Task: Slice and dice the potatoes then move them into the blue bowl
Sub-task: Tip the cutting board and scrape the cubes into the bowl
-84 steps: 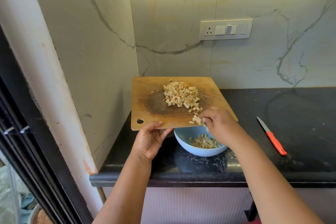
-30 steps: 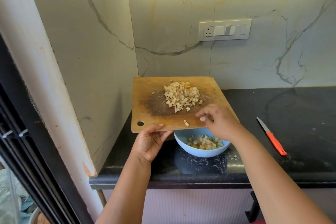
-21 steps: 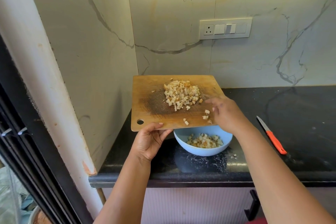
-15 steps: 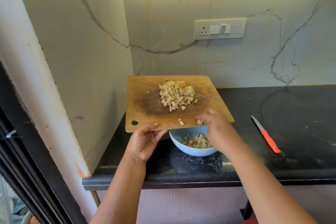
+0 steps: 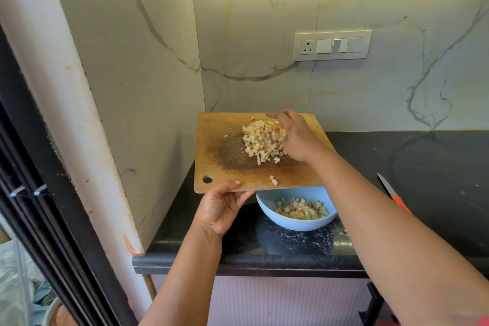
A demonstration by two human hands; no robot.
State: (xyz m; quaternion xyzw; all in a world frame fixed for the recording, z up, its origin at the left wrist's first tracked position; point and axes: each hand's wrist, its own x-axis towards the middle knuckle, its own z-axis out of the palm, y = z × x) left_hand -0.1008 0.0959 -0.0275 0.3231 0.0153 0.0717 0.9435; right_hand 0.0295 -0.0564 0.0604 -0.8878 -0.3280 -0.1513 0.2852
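On the far left I see a white pillar [image 5: 66,114] with a chipped lower corner, then the marble side wall. Next comes my left hand [image 5: 221,209], gripping the near edge of the wooden cutting board [image 5: 219,140] just right of its hanging hole, thumb on top and the other fingers curled under it. The board is lifted off the black counter [image 5: 423,167], its near edge hanging over the blue bowl [image 5: 288,223].

On the board sits a pile of diced potato [image 5: 263,140], with 2 loose cubes [image 5: 274,180] close to the near edge, above the bowl. My right hand [image 5: 296,137] reaches across the board and lies against the right and far side of the pile, fingers bent around it and touching the cubes. I cannot tell whether it actually grasps any pieces or only cups them.

The bowl stands on the counter below the board and already holds a share of diced potato [image 5: 301,210]. A few stray bits lie on the counter just right of the bowl. Farther right, partly hidden behind my right forearm, an orange-handled knife [image 5: 391,193] rests on the counter. A switch plate [image 5: 333,45] is on the back wall.
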